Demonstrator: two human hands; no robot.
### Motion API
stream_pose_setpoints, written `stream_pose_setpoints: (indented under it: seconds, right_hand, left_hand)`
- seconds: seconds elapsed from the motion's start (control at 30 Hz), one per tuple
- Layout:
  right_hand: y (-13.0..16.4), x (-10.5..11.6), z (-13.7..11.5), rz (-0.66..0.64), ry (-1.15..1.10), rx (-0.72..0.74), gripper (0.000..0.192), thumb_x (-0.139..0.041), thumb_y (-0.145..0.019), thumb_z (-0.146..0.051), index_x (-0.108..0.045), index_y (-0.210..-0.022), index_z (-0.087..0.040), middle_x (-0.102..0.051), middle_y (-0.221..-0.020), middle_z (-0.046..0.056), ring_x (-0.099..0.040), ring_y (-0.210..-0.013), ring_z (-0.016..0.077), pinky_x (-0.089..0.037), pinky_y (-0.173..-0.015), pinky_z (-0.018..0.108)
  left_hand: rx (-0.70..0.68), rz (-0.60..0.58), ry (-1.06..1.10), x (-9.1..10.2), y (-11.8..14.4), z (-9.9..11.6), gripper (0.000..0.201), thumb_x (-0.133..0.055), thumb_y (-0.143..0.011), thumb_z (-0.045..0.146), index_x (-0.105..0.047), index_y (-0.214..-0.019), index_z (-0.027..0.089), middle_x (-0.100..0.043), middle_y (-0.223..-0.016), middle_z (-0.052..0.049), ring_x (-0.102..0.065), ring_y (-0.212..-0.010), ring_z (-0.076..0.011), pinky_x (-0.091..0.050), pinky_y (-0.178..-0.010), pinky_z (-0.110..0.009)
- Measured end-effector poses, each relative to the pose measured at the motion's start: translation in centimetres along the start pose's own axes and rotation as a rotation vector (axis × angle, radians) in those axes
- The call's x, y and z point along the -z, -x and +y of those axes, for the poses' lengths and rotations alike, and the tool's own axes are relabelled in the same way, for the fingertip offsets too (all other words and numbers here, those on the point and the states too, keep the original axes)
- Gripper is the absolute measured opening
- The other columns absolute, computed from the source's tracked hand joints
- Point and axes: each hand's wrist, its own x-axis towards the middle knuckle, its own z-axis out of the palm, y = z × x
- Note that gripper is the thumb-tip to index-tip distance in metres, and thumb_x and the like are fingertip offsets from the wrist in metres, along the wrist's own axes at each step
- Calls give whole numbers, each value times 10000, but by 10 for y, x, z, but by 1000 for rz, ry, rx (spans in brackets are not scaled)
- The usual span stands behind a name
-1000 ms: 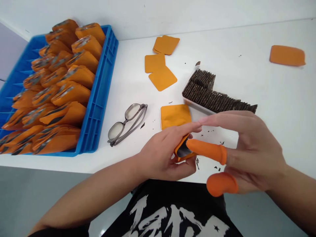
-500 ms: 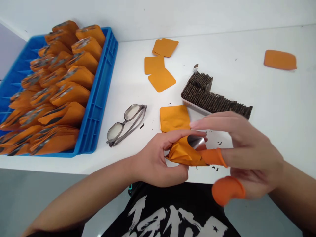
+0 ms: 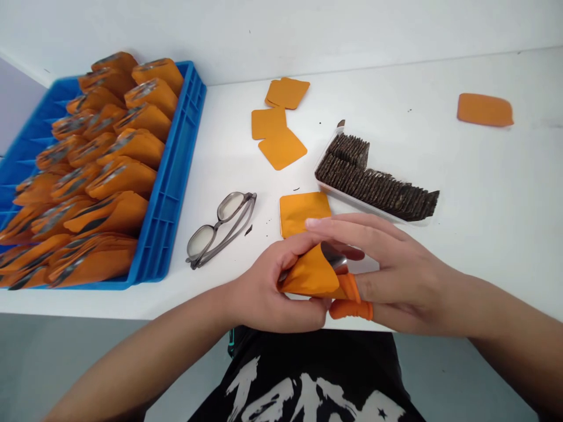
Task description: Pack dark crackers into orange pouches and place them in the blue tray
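Near the table's front edge, an orange foil pouch (image 3: 311,271) with a silvery inside is bulged apart at its mouth, which faces right. My left hand (image 3: 270,287) is wrapped round its left end. On my right hand (image 3: 407,281), orange finger cots cover the thumb and one finger. That finger reaches into the pouch mouth while the thumb presses from below. The forefinger stretches over the top, above a stack of flat orange pouches (image 3: 303,210). Just beyond, a clear tray (image 3: 341,193) carries rows of thin dark brown sheets (image 3: 378,186).
A blue crate (image 3: 176,170) at the left holds many filled orange pouches (image 3: 132,146). Folded glasses (image 3: 215,225) lie beside it. Loose orange pouches (image 3: 281,146) rest further back, and another orange piece (image 3: 485,109) lies far right. Dark crumbs dot the white table (image 3: 237,140).
My right hand has moved left onto the pouch, and its thumb has come up to close against the pouch's lower side. The whole view has shifted slightly.
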Motion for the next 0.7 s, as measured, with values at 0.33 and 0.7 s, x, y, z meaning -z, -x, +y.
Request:
stream_pose_setpoints:
  seconds: [0.33, 0.7]
  right_hand:
    - [1, -9, 0, -93, 40, -47, 203, -585, -1043, -197, -786, -1030, -186, -489, -1627, 152, -501, -1489, 261, -455, -1237, 447]
    - [0, -8, -6, 3, 116, -2, 214, -527, -1028, -90, -695, -916, -163, -492, -1619, 134, -429, -1538, 234, -394, -1289, 380]
  left_hand:
    - [41, -70, -62, -1, -2, 4, 479, -613, -649, -18, -604, -1081, 189, -543, -836, 23, -496, -666, -77, -421, -562, -170]
    - [-329, -58, -159, 1, -1, 3, 794, -745, -764, 221, -504, -1521, 234, -658, -1129, -95, -666, -1021, -254, -607, -948, -403]
